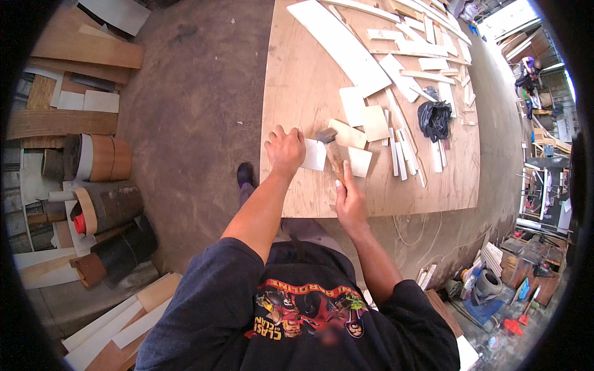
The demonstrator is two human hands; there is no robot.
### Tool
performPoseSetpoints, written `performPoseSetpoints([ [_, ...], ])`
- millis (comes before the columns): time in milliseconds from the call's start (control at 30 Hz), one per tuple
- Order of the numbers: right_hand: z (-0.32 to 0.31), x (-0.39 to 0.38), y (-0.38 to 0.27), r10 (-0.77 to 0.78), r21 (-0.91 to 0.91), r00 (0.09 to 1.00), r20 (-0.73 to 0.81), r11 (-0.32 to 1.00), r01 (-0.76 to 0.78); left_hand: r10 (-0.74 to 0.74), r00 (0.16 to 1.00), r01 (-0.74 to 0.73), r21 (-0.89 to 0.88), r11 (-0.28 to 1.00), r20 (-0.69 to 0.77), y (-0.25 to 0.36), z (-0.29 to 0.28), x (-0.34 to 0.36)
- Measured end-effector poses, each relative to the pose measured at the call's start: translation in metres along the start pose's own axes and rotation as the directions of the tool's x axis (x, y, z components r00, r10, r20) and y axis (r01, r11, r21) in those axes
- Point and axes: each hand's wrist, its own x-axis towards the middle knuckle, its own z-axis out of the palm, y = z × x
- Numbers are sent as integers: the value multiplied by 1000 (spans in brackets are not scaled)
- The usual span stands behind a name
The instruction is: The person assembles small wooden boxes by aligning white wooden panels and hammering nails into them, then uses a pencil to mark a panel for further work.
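My right hand (352,203) is wrapped round the wooden handle of a hammer (335,156). Its dark metal head points away from me, over some pale wood pieces. To its left, my left hand (286,149) is closed near the table's left edge, at the side of a small white board (314,155). Its fingers are curled, and what they pinch, if anything, is too small to make out. Just right of the hammer lie a pale wood block (348,133) and a cream square piece (375,123).
The plywood table (291,102) carries a long white board (340,44), thin white strips (402,151) and a black plastic bag (434,120). Rolls of sheet material (105,157) and planks stand at the left. Another person (528,77) is far off at the right.
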Motion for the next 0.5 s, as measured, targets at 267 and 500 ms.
performPoseSetpoints([
  [267,8,4,20,-126,-58,990,-64,991,123,6,1000,-7,26,1000,28,3,-1,-1],
  [500,2,9,13,63,-96,996,69,994,-56,-1,1000,0,26,1000,11,1,1,-1],
])
